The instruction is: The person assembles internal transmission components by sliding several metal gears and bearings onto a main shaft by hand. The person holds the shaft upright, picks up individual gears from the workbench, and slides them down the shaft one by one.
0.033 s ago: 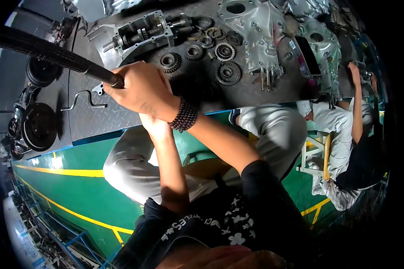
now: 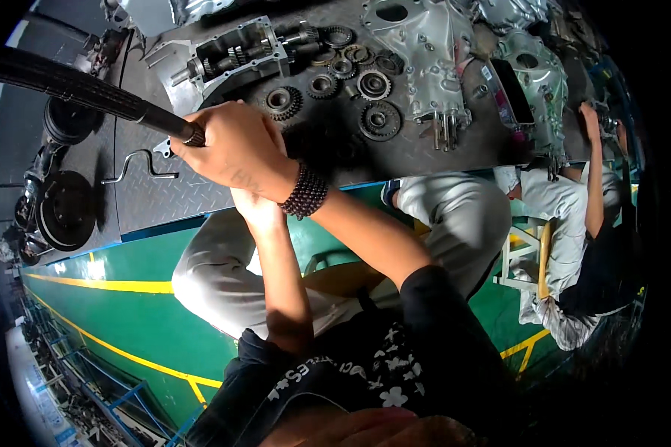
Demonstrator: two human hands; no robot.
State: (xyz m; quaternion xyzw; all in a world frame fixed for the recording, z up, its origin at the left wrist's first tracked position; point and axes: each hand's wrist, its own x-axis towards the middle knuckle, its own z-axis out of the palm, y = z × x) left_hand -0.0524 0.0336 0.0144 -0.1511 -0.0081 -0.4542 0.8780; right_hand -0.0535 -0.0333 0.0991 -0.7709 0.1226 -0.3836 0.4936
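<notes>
A long dark splined shaft [image 2: 89, 95] slants up to the far left above the table. My right hand [image 2: 237, 145], with a beaded bracelet at its wrist, is closed around the shaft's lower end. Beneath it, my left hand [image 2: 259, 207] overlaps; only its heel and wrist show, and its fingers are hidden. Beyond my hands stands an open metal gearbox housing [image 2: 267, 63] with gears on shafts inside. Loose gears lie to its right, among them a dark gear [image 2: 282, 103] and a flat gear [image 2: 379, 121]. A bent metal rod [image 2: 138, 165] lies left of my hands.
Large silver casings [image 2: 432, 67] stand farther right, near a phone-like dark device [image 2: 509, 93]. Dark round drums [image 2: 65, 211] sit at the left. My knees are under the table's edge [image 2: 164, 223]. A co-worker's arm [image 2: 593, 179] reaches in at the right, beside a stool [image 2: 522, 253].
</notes>
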